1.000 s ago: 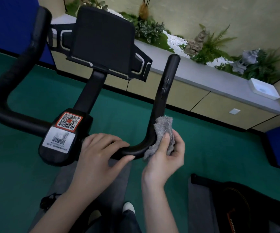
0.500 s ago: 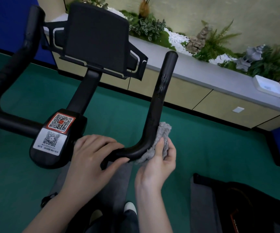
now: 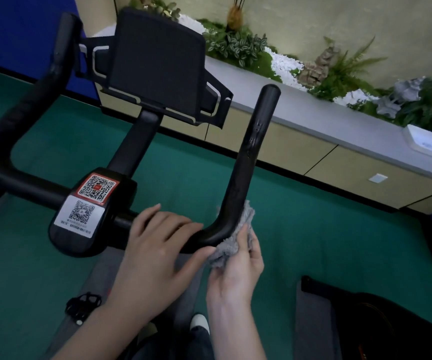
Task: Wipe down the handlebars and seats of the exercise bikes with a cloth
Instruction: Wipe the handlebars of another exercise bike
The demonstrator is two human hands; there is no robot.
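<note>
The black handlebar (image 3: 248,152) of an exercise bike fills the middle of the view, its right arm rising from a bend toward the far wall. My right hand (image 3: 235,271) holds a grey cloth (image 3: 231,242) against the outer side of that bend. My left hand (image 3: 155,250) lies over the bar just left of the bend, fingers on top and thumb underneath. Left of it sits the centre clamp with two QR stickers (image 3: 87,203). A black tablet holder (image 3: 157,63) stands above on the stem. No seat is in view.
Green floor (image 3: 183,165) lies under the bike. A beige cabinet with a grey top (image 3: 313,118) runs along the far wall, carrying plants and a white tray (image 3: 429,142). A second black machine (image 3: 381,323) stands at the lower right. A pedal (image 3: 82,305) shows at the lower left.
The cloth and my right hand slid a little down along the bend of the right handlebar arm. My left hand's fingers loosened and flattened on the bar.
</note>
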